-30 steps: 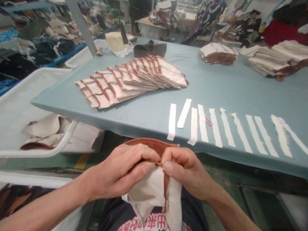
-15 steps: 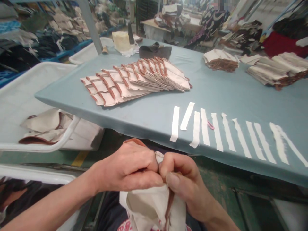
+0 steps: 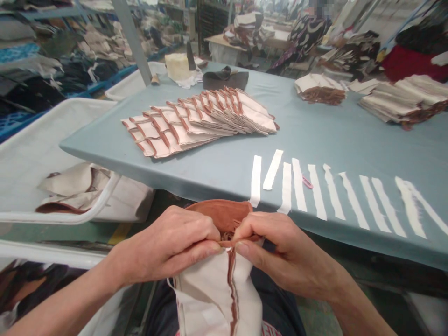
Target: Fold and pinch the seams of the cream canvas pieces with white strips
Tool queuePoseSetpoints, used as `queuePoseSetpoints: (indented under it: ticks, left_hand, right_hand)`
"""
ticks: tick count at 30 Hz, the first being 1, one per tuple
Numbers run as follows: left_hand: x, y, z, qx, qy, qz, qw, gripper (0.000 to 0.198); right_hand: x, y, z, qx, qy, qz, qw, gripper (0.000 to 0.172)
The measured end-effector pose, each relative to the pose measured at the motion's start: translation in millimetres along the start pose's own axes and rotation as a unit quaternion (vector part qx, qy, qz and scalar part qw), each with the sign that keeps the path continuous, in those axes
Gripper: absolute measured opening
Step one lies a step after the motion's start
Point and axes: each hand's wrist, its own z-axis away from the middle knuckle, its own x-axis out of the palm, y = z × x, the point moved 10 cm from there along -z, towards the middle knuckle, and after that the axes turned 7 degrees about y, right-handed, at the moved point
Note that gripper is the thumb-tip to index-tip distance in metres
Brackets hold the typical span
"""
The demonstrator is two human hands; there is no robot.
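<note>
The left hand (image 3: pixel 168 249) and right hand (image 3: pixel 280 249) are pinching the brown rim (image 3: pixel 227 244) of 1 cream fabric piece (image 3: pixel 206 294) between thumbs and bent forefingers, 2 grips sitting close together.

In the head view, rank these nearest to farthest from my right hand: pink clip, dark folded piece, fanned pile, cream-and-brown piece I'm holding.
1. Cream-and-brown piece: pinched in your right hand.
2. Pink clip: forward, among the white strips.
3. Fanned pile: farther back, leftward.
4. Dark folded piece: just behind the pile.
</note>
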Motion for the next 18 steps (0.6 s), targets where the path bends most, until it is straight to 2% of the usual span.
queuePoseSetpoints:
  ticks: [6,10,12,15,18]
  left_hand:
    - [3.6,-5.7,-18.8,-0.062,-0.063,0.053,0.995,0.031]
    - [15.3,-1.6,-31.2,-0.073,-0.114,0.096,0.986,0.035]
    - [16.7,5.2,-34.4,-0.057,-0.108,0.068,0.990,0.033]
    - [11.0,19.5,-34.4,-0.006,-0.069,-0.034,0.997,0.032]
    - [11.9,21.8,-28.3,0.011,-0.075,-0.102,0.992,0.028]
  right_hand:
    - [-5.3,-15.2,3.6,-0.044,0.023,0.059,0.997,0.019]
    - [-12.2,-25.7,6.1,-0.063,0.046,0.121,0.990,0.022]
    - [-13.8,-22.4,8.0,-0.063,0.041,0.120,0.990,0.018]
    - [-21.2,-4.7,11.1,-0.058,0.057,0.112,0.990,0.005]
    - [-26.4,18.7,14.9,-0.063,0.076,0.115,0.988,0.017]
